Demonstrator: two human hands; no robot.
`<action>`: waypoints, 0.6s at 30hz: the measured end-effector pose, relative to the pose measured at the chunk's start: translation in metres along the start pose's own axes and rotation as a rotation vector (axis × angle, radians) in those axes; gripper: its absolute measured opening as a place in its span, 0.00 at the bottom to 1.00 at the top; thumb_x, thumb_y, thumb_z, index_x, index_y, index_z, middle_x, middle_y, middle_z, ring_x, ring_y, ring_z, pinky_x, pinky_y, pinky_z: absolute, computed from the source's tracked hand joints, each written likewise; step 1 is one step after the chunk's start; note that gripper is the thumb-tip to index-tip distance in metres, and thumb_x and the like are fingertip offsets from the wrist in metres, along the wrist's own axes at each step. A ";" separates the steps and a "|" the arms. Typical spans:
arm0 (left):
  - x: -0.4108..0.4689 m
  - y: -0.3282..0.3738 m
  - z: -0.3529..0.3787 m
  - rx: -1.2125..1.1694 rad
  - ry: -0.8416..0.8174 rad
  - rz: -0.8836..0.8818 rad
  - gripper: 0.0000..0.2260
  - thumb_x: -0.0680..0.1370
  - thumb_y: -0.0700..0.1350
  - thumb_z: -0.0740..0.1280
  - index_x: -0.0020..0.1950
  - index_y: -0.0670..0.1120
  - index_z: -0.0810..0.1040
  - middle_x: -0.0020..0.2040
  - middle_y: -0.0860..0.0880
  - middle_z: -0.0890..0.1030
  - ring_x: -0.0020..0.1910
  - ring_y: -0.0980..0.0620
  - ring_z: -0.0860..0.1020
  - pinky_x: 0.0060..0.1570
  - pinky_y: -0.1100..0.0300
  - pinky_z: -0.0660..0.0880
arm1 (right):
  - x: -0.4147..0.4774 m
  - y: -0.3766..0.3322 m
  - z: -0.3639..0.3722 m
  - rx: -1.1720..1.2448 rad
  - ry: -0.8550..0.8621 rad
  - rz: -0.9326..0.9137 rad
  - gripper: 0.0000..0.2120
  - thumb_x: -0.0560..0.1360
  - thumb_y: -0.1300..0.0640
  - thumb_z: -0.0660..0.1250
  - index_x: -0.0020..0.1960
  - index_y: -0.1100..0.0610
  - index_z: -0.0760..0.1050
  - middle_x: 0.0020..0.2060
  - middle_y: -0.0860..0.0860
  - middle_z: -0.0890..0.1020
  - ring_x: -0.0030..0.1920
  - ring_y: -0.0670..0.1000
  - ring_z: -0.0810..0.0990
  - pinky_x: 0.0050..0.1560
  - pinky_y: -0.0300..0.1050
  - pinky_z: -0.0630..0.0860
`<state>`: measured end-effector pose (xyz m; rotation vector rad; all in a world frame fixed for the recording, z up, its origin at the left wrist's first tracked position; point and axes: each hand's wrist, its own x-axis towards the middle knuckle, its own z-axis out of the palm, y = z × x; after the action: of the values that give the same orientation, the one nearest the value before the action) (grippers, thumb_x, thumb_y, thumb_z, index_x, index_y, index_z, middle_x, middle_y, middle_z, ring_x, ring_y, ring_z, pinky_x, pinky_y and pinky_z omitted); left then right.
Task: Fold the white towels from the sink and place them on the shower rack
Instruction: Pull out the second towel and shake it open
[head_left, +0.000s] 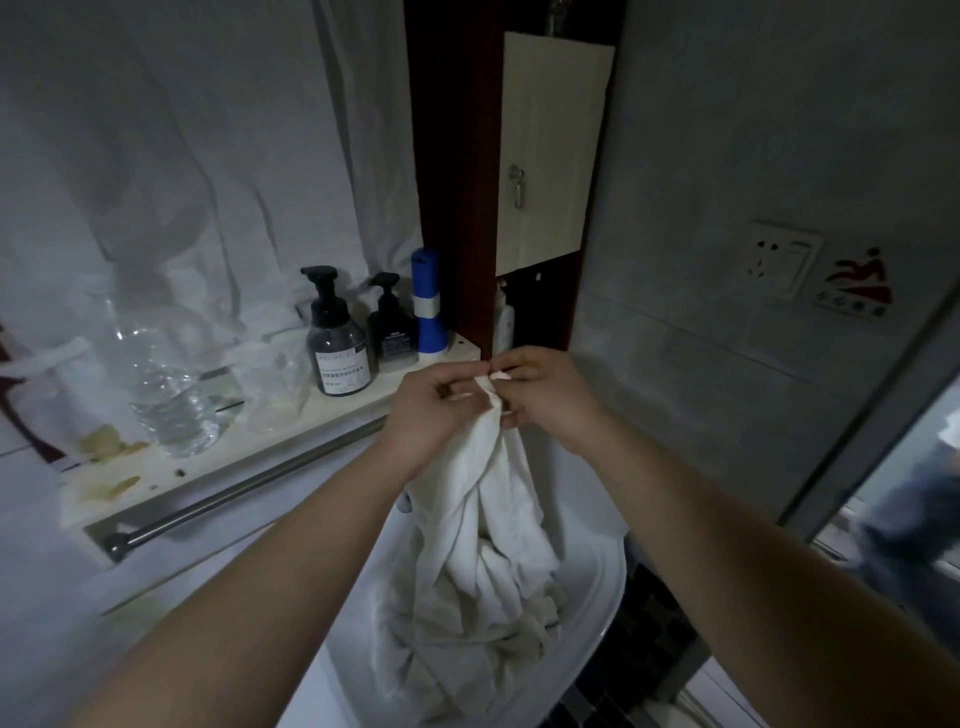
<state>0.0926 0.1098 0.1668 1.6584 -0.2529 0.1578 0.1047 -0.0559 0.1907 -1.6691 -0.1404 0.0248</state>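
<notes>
Between the two hands, the white towel is held up by its top edge, bunched and hanging straight down from the grip. The left hand has its fingers curled round the gathered cloth just under that edge. The right hand, close against the left at the fingertips, pinches a small corner of the same edge between thumb and fingers.

Below the grip, the lower part of the cloth lies crumpled in the white sink. Whether that heap is one towel or several cannot be told in the dim light.

Left of the grip, a pale shelf runs along the wall, with a metal rail fixed under its front edge. On the shelf, nearest the left hand, stand:
- a blue-and-white canister;
- a small dark pump bottle;
- a larger dark pump bottle.

Farther left stands a clear plastic bottle.

Above the grip hangs a pale cabinet door. Right of the grip, well apart, a wall socket sits beside a red sticker.
</notes>
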 end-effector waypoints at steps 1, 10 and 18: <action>0.000 0.000 0.000 0.138 0.019 0.095 0.15 0.72 0.40 0.77 0.49 0.61 0.86 0.50 0.51 0.86 0.51 0.55 0.84 0.57 0.59 0.78 | 0.000 0.000 -0.002 0.017 -0.005 -0.002 0.08 0.76 0.67 0.70 0.47 0.54 0.80 0.41 0.55 0.85 0.39 0.52 0.86 0.41 0.51 0.84; 0.004 0.006 -0.001 0.316 0.116 0.313 0.05 0.75 0.45 0.73 0.44 0.55 0.81 0.38 0.58 0.81 0.34 0.59 0.79 0.36 0.63 0.76 | -0.003 -0.003 -0.016 0.228 -0.067 0.002 0.11 0.74 0.67 0.74 0.55 0.60 0.81 0.48 0.60 0.86 0.45 0.55 0.86 0.42 0.45 0.82; 0.004 0.017 0.010 -0.025 -0.008 0.069 0.05 0.75 0.41 0.76 0.45 0.51 0.87 0.36 0.49 0.85 0.32 0.51 0.84 0.36 0.59 0.82 | -0.011 -0.008 -0.024 0.214 -0.080 -0.053 0.09 0.75 0.70 0.70 0.47 0.58 0.85 0.42 0.57 0.87 0.43 0.53 0.85 0.44 0.42 0.82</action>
<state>0.0917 0.0985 0.1831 1.6264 -0.3171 0.1996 0.0953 -0.0806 0.2003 -1.4504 -0.2344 0.0650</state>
